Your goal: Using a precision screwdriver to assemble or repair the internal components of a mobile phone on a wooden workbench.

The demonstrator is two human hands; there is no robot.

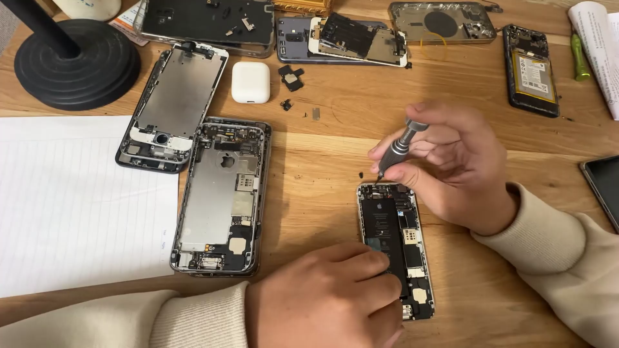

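While our left hand (pixel 329 293) is pressing the opened phone's (pixel 394 248) near end onto the desk (pixel 322 154), our right hand's (pixel 445 164) fingers (pixel 387 171), clamped on the screwdriver (pixel 398 143), are hovering at its far end, along its long axis.

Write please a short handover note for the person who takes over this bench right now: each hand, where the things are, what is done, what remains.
Right hand: grips a small screwdriver, tip at the top edge of the opened phone.
Left hand: rests on the phone's lower part, holding it on the wooden table.
Done: the phone is open, battery and boards exposed.
Left: its inner parts remain in place.
Nearby: an emptied phone shell, a detached screen, a white earbud case, lined paper.
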